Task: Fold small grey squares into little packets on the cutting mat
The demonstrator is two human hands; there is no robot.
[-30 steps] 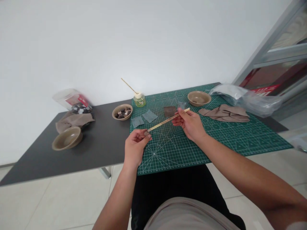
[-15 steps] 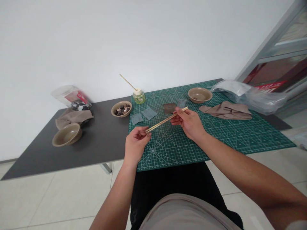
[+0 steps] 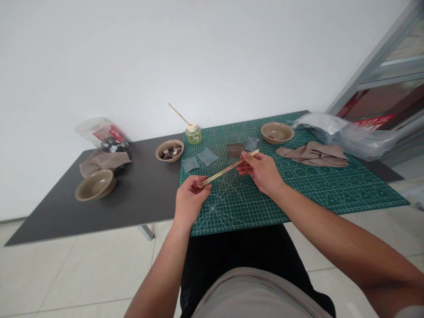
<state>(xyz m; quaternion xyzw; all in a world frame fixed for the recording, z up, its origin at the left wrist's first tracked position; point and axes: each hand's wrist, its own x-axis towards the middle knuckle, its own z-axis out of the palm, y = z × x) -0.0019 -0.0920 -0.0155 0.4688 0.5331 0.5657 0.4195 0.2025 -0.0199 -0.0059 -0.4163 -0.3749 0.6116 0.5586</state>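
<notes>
A pair of thin wooden sticks (image 3: 225,170) slants up to the right above the green cutting mat (image 3: 238,207). My left hand (image 3: 190,198) pinches their lower left end between thumb and fingers. Near the upper right end, my right hand (image 3: 260,170) grips them, with the tips sticking out past the thumb. Behind the hands lie a brown square (image 3: 235,150) and a small grey-blue packet (image 3: 252,143). Two more grey-blue pieces (image 3: 207,156) (image 3: 191,164) rest on the mat, left of these.
A bowl of dark and pale pieces (image 3: 170,150) stands left of a diffuser bottle (image 3: 193,134). Farther left are a bowl (image 3: 95,185), a cloth (image 3: 105,163) and a clear container (image 3: 102,131). At right are another bowl (image 3: 277,132), a cloth (image 3: 314,154) and a plastic bag (image 3: 351,134).
The view has shifted slightly, so things at the left appear a little farther right. Both hands keep their hold on the sticks, with hardly any movement.
</notes>
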